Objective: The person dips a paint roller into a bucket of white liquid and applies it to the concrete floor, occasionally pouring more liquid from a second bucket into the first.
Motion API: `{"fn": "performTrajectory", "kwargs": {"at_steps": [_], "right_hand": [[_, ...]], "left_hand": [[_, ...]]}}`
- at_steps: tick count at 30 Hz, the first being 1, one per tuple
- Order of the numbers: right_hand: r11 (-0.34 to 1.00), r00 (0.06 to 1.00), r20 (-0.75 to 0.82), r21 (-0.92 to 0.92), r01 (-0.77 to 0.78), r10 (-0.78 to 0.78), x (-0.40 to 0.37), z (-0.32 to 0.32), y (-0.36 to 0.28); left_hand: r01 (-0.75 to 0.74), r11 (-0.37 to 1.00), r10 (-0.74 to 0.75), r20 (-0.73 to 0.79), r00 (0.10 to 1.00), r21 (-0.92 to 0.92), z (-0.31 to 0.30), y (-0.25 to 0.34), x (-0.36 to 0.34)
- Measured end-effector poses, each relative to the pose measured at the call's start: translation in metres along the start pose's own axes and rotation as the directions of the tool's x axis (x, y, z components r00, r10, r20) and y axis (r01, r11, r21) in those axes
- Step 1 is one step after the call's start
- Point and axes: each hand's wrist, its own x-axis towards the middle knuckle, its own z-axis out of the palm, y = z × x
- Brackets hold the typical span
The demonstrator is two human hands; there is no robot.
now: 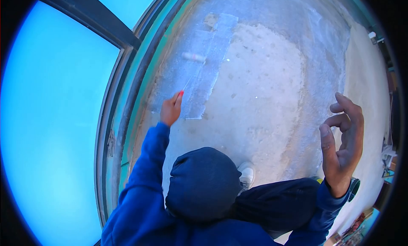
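Observation:
My left hand (171, 109) is shut on the red handle of a paint roller (193, 57), its arm reaching forward over the floor. The roller head is smeared by motion and lies over a darker, wet-looking strip (216, 46) on the pale concrete floor. Raised at the right, my right hand (343, 137) holds nothing; its fingers are loosely bent, with the thumb apart from the palm. Both arms wear blue sleeves (146, 156).
A dark frame (134, 42) with bright blue panes (55, 118) runs along the left. Dark-clothed legs (276, 199) and a light shoe (246, 174) are below me. A dark green round object (354, 189) sits behind my right wrist. Assorted items (355, 227) lie at the lower right.

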Motion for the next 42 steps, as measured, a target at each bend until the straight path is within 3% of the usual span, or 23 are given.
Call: {"fn": "performTrajectory", "kwargs": {"at_steps": [3,5,9,12,14,18,24,30,34,37,39,42], "right_hand": [[0.999,0.999,0.021,0.028,0.024,-0.025,0.001,0.002,0.000],[0.998,0.999,0.035,0.043,0.040,-0.041,0.003,0.005,0.001],[0.997,0.998,0.053,0.063,0.037,-0.041,0.005,0.006,0.002],[0.998,0.999,0.049,0.066,0.008,-0.011,0.005,0.007,0.003],[0.999,0.999,0.041,0.054,-0.005,0.002,0.005,0.009,0.007],[0.998,0.997,0.061,0.044,-0.042,0.039,0.011,0.012,0.011],[0.991,0.987,0.125,0.076,-0.114,0.104,0.021,0.025,0.031],[0.977,0.970,0.175,0.102,-0.188,0.169,0.027,0.028,0.037],[0.987,0.976,0.185,0.091,-0.131,0.112,0.029,0.023,0.035],[0.986,0.984,0.157,0.125,-0.109,0.089,0.024,0.017,0.025],[0.985,0.989,0.134,0.151,-0.084,0.063,0.022,0.013,0.019],[0.987,0.996,0.095,0.158,-0.017,0.002,0.018,0.006,0.011]], "left_hand": [[0.167,0.986,-0.167,-0.010,0.986,-0.001,-0.027,0.002,-0.080],[0.192,0.981,-0.192,-0.045,0.980,0.005,-0.040,0.010,-0.112],[0.139,0.988,-0.135,-0.072,0.988,0.060,-0.039,0.022,-0.091],[0.126,0.990,-0.124,-0.046,0.991,0.056,-0.015,0.028,-0.028],[0.012,0.998,-0.009,-0.057,0.998,0.057,0.007,0.024,0.028],[-0.045,0.999,0.046,-0.057,0.997,0.026,0.046,0.035,0.139],[0.001,1.000,0.000,-0.053,0.999,0.008,0.097,0.053,0.279],[0.091,0.994,-0.093,-0.025,0.995,-0.065,0.126,0.071,0.369],[0.019,1.000,-0.019,0.046,0.999,0.003,0.120,0.060,0.349],[-0.001,0.996,0.000,-0.002,1.000,-0.089,0.102,0.046,0.291],[-0.106,0.991,0.103,-0.038,0.994,-0.080,0.089,0.032,0.249],[-0.090,0.993,0.089,-0.017,0.996,-0.075,0.065,0.020,0.190]]}}
